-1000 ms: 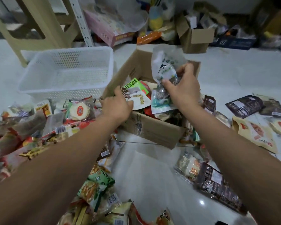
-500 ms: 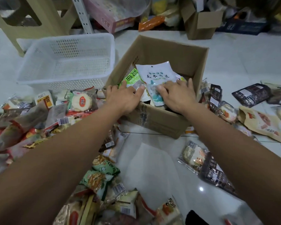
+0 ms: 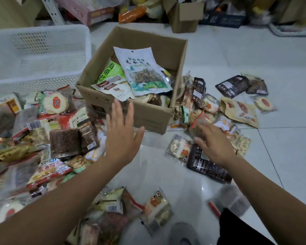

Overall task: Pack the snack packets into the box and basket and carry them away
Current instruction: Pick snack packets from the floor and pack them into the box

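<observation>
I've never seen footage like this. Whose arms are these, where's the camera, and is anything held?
No machine: a person's bare arms, filmed by one wide-angle camera worn on their head, looking down. On the tiled floor stands a cardboard box partly filled with snack packets; a white basket sits to its left. Loose packets lie heaped on the left and scattered on the right. The left hand is open, holding nothing, before the box. The right hand reaches onto packets right of it; blur hides whether it grips one.

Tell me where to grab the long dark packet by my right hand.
Grip the long dark packet across its narrow width near the lower-right end, coming from above. It lies flat on the tile, that end bare, the other hidden by the right hand.
</observation>
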